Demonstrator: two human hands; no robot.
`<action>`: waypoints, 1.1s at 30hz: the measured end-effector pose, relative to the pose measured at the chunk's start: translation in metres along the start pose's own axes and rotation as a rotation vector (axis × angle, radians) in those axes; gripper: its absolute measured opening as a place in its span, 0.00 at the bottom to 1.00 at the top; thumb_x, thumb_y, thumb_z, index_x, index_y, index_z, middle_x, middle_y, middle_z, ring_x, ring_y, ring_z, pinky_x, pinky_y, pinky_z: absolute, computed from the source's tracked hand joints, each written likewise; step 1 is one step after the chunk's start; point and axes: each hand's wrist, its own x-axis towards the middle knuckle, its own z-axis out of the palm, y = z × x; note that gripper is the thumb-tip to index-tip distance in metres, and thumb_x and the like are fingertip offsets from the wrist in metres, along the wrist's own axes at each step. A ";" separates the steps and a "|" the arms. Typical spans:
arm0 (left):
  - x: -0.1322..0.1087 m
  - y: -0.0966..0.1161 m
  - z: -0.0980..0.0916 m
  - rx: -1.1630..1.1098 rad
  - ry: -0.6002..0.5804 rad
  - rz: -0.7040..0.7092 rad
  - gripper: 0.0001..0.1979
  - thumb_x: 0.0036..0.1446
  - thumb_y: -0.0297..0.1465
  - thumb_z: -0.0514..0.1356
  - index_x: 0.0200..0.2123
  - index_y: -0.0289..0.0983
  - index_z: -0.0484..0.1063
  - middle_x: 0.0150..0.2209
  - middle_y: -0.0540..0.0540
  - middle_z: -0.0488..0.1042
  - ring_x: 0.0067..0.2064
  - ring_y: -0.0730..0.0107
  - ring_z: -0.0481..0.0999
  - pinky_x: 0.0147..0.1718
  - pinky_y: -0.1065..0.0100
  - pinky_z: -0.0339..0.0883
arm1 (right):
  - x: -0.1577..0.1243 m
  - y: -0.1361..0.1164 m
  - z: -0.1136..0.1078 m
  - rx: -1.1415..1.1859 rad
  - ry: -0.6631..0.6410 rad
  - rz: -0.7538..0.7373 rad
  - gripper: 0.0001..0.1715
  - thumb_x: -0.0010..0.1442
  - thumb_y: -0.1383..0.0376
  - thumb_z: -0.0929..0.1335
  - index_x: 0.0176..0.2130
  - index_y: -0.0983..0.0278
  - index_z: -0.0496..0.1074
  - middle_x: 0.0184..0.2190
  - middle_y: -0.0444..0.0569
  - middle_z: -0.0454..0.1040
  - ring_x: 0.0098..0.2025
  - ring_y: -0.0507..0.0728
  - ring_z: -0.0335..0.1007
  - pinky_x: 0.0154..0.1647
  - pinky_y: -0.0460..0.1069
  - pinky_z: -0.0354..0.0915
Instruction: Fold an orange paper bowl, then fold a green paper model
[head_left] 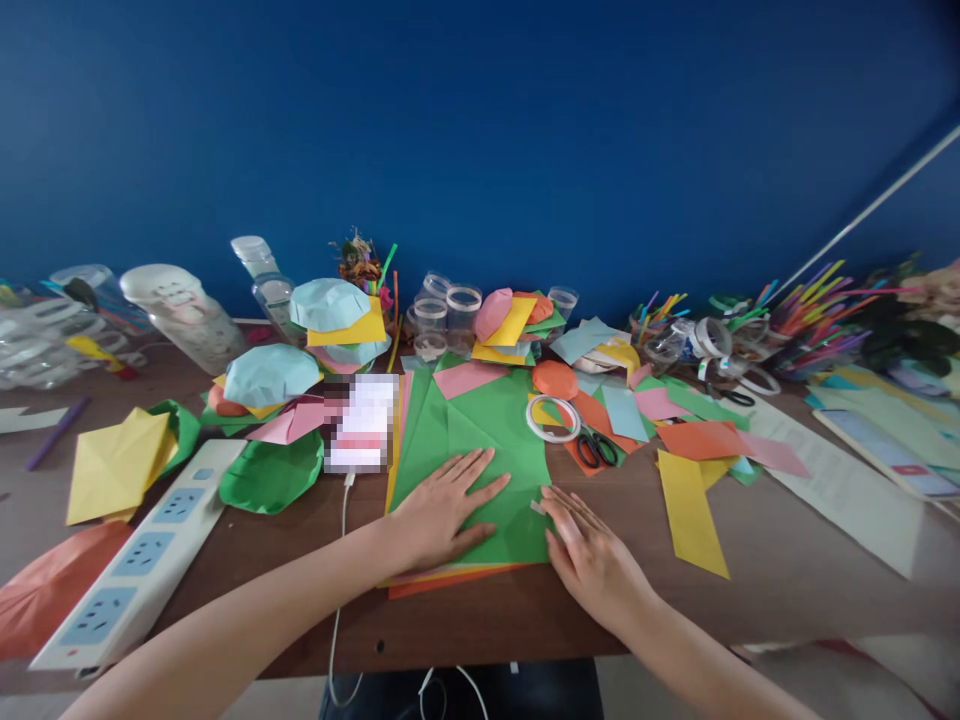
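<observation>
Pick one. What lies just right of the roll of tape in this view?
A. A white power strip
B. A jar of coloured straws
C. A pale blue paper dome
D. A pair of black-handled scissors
D. The black-handled scissors lie directly beside the roll of tape, on orange paper.

head camera facing forward, down over desk (480, 630) at nearby hands (442, 510)
</observation>
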 end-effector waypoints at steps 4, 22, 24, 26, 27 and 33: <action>0.000 0.001 -0.001 -0.006 0.000 0.002 0.28 0.61 0.44 0.47 0.62 0.48 0.46 0.66 0.47 0.35 0.65 0.56 0.42 0.60 0.55 0.46 | 0.006 0.001 -0.006 0.039 -0.008 0.026 0.17 0.59 0.71 0.59 0.49 0.66 0.62 0.48 0.56 0.70 0.52 0.59 0.65 0.51 0.57 0.66; 0.003 -0.016 -0.011 -0.493 0.464 -0.317 0.15 0.58 0.26 0.49 0.47 0.38 0.67 0.49 0.44 0.68 0.52 0.64 0.66 0.53 0.60 0.61 | 0.100 0.032 -0.016 0.340 -0.177 0.169 0.25 0.50 0.67 0.69 0.48 0.63 0.62 0.41 0.50 0.72 0.44 0.57 0.69 0.44 0.51 0.63; 0.004 -0.020 -0.008 -0.528 0.503 -0.344 0.16 0.57 0.24 0.47 0.46 0.38 0.68 0.48 0.44 0.69 0.52 0.65 0.67 0.53 0.60 0.61 | 0.105 0.032 -0.016 0.340 -0.213 0.178 0.28 0.48 0.67 0.69 0.49 0.63 0.61 0.40 0.50 0.72 0.43 0.57 0.69 0.43 0.51 0.62; 0.005 -0.024 -0.006 -0.557 0.515 -0.372 0.16 0.57 0.22 0.46 0.44 0.37 0.69 0.47 0.44 0.69 0.51 0.66 0.68 0.52 0.60 0.62 | 0.107 0.032 -0.015 0.336 -0.228 0.175 0.28 0.47 0.70 0.69 0.48 0.63 0.62 0.39 0.48 0.72 0.42 0.56 0.69 0.42 0.51 0.62; 0.005 -0.026 -0.004 -0.566 0.511 -0.381 0.17 0.57 0.22 0.46 0.44 0.37 0.69 0.47 0.43 0.70 0.51 0.66 0.68 0.52 0.60 0.62 | 0.107 0.032 -0.015 0.339 -0.229 0.168 0.27 0.47 0.71 0.68 0.48 0.63 0.62 0.38 0.47 0.72 0.41 0.56 0.69 0.42 0.51 0.62; 0.005 -0.029 -0.003 -0.631 0.485 -0.376 0.18 0.56 0.22 0.46 0.48 0.36 0.65 0.49 0.43 0.69 0.50 0.66 0.70 0.52 0.59 0.62 | 0.100 0.028 -0.017 0.402 -0.166 0.088 0.26 0.47 0.77 0.64 0.46 0.62 0.64 0.32 0.44 0.72 0.37 0.54 0.69 0.39 0.49 0.62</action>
